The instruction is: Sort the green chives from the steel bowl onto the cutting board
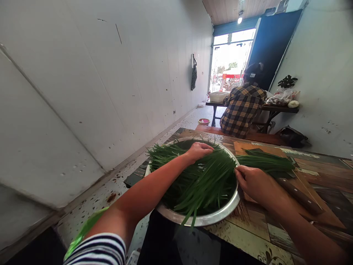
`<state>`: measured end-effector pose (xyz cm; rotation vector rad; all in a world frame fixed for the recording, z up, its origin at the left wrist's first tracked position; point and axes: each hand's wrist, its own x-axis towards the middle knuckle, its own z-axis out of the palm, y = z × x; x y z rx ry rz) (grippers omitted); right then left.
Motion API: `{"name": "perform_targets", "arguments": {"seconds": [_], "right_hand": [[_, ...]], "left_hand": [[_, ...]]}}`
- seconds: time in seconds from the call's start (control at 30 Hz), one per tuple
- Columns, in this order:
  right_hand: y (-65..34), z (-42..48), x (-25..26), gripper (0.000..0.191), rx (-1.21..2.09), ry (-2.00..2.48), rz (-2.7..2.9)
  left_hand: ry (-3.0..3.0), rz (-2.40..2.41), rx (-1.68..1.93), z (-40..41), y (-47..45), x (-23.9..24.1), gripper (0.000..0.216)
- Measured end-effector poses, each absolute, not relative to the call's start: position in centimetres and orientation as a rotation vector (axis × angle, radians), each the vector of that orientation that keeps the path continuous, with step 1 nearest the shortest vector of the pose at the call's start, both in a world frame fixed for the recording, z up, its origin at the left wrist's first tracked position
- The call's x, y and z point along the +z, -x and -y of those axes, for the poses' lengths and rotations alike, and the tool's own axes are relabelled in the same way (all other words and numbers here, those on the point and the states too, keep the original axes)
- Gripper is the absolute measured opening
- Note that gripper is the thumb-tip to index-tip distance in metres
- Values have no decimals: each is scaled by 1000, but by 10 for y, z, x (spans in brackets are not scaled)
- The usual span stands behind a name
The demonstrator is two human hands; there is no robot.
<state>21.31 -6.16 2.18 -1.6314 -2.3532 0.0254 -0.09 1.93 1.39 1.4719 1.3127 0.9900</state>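
A wide steel basin [205, 219] full of long green garlic chives [202, 180] stands at the table's near edge. Over the basin's far side, my left hand [200, 151] is closed, its fingertips pinching at the chives. My right hand [252, 181] is at the right rim, thumb and fingers closed on the ends of the chives that fan across the basin. Some blades hang over the near rim. To the right, another bunch of chives [266, 162] lies on a wooden cutting board [317, 195], beside a knife with a brown handle [299, 195].
A person in a plaid shirt [244, 106] sits ahead on a red bench [209, 129], back turned, at a second table. A white tub [217, 96] and a filled plastic bag [281, 96] rest there. The white wall [143, 92] runs along the left.
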Motion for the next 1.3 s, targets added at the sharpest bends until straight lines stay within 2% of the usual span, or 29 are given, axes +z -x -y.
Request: {"name": "perform_targets", "arguments": {"seconds": [0.37,0.53,0.77,0.9,1.03,1.3], "right_hand": [[-213,61,20,33,-51,1607,2368],[-212,60,21,32,-35,1620,2372],[-216,60,18,33,-87,1624,2416],[-214,67,22,31,-138,1656,2439],[-212,69,26,32,-162,1693,2476],[-213,65,23,33,-95,1669,2464]], "left_hand": [[-1530,-1259,952,-24,4,7,34],[-1730,-1202,862,-22,4,12,31],[-2005,-1523,944,-30,15,14,26],[-2210,-1474,729,-39,17,-2,15],[-2319,-1540,613,-41,12,-10,15],[-2132,-1554,844,-29,5,6,23]]}}
